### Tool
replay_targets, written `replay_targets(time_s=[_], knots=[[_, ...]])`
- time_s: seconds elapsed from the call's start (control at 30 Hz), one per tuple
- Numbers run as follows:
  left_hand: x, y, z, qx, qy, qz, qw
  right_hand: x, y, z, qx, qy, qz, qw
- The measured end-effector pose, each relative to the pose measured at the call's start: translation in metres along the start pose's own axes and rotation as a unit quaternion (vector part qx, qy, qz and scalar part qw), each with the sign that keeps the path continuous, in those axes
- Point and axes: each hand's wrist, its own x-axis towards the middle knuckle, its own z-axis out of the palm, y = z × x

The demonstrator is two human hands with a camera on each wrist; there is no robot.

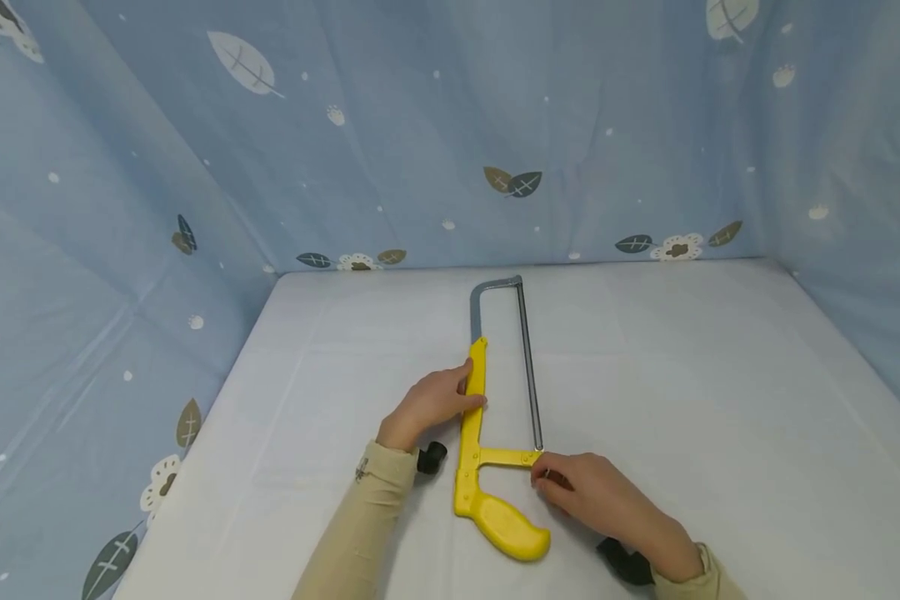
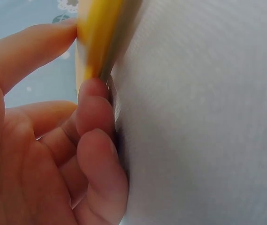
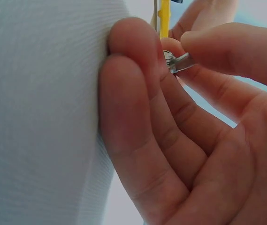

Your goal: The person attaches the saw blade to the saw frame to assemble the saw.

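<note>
A hacksaw [image 1: 469, 437] with a yellow handle and grey front bow lies on the white table, its blade side [image 1: 529, 367] facing right. My left hand [image 1: 431, 398] holds the yellow back of its frame between thumb and fingers. In the left wrist view, the yellow frame [image 2: 100, 37] is blurred beside the fingertips. At the right end of the lower yellow crossbar, my right hand [image 1: 600, 492] pinches a small metal wing nut [image 3: 182, 62]. The head view mostly hides that nut behind the fingers.
White cloth [image 1: 682, 367] covers the table. Blue patterned curtains [image 1: 435, 125] stand at the back and on both sides. Black wrist-worn devices [image 1: 432, 457] sit by both wrists, close to the cloth.
</note>
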Motion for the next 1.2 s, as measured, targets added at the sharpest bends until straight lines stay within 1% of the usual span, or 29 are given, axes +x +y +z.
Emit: replay_targets(time_s=[0.2, 0.27, 0.33, 0.43, 0.53, 0.6, 0.77, 0.83, 1.0, 1.2], knots=[[-0.002, -0.002, 0.007, -0.001, -0.007, -0.002, 1.0000, -0.005, 0.003, 0.004, 0.031, -0.011, -0.005, 0.999], [-0.003, -0.002, 0.009, -0.006, -0.011, -0.002, 0.9999, -0.006, 0.004, 0.006, 0.031, -0.012, -0.005, 0.999], [-0.003, -0.002, 0.011, -0.007, -0.015, -0.001, 0.9999, -0.007, 0.005, 0.008, 0.026, -0.010, -0.005, 1.000], [-0.003, -0.002, 0.013, -0.004, -0.017, 0.001, 0.9998, -0.008, 0.006, 0.012, -0.006, 0.006, -0.009, 1.000], [-0.001, -0.003, 0.012, -0.001, -0.018, 0.002, 0.9998, -0.007, 0.007, 0.013, -0.037, 0.023, -0.011, 0.999], [0.001, -0.003, 0.009, -0.002, -0.017, 0.002, 0.9999, -0.005, 0.006, 0.011, -0.048, 0.033, -0.009, 0.998], [0.008, -0.002, 0.001, -0.005, -0.003, 0.000, 1.0000, 0.002, 0.005, 0.003, -0.043, 0.050, 0.001, 0.998], [0.010, -0.002, 0.001, -0.004, 0.001, -0.002, 1.0000, 0.003, 0.005, 0.002, -0.049, 0.059, 0.004, 0.997], [0.012, -0.001, 0.000, 0.002, -0.010, -0.002, 0.9999, 0.004, 0.009, 0.003, -0.074, 0.072, 0.005, 0.995], [0.013, 0.000, -0.002, 0.007, -0.010, -0.007, 0.9999, 0.006, 0.012, 0.003, -0.071, 0.084, -0.003, 0.994]])
